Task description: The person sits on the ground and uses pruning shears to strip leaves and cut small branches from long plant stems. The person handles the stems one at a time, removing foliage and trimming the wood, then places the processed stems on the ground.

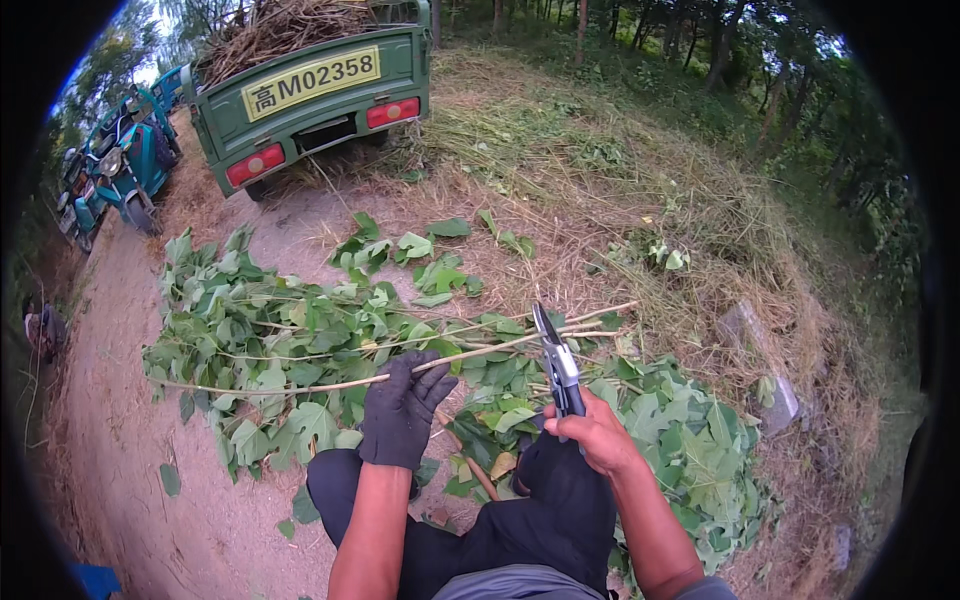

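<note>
My left hand (405, 409), in a dark glove, holds a long thin pale branch (330, 387) between thumb and fingers. The branch runs from the lower left up to the right, past the blades of a pair of pruning shears (559, 364). My bare right hand (592, 431) grips the shears by the handles, blades pointing up and away. Whether the blades touch the branch I cannot tell. Leafy cut branches (262, 330) lie beneath and beyond my left hand, with their bare ends to the right. Another heap of large green leaves (697, 450) lies right of my right hand.
A green cargo vehicle (322, 105), loaded with dry sticks (285, 34), stands ahead with its tailgate towards me. Teal three-wheelers (127, 165) are at the far left, and a person (45, 330) is at the left edge. Stone blocks (780, 405) lie in dry grass at the right, before trees.
</note>
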Demonstrator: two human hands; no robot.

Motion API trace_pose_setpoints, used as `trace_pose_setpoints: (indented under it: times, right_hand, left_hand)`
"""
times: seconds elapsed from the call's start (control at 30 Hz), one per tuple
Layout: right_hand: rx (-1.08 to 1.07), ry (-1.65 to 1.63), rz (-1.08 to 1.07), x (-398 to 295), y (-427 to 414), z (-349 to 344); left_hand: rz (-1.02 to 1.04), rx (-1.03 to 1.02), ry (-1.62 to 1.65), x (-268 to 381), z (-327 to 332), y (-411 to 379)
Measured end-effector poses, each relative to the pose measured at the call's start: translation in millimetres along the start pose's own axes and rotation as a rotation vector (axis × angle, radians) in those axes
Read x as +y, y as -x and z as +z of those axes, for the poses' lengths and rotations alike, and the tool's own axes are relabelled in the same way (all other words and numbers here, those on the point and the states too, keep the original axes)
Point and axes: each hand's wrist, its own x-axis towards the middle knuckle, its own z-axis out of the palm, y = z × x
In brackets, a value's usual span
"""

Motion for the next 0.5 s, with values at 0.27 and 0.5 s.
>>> trace_pose_setpoints:
  times: [0.27, 0.5]
  right_hand:
    - [0.220, -0.185, 0.089, 9, 35, -61]
    - [0.256, -0.307, 0.171, 44, 45, -95]
  left_hand:
    - [-0.191, -0.085, 0.025, -67, 52, -14]
    - [-0.308, -0.101, -0.163, -97, 72, -23]
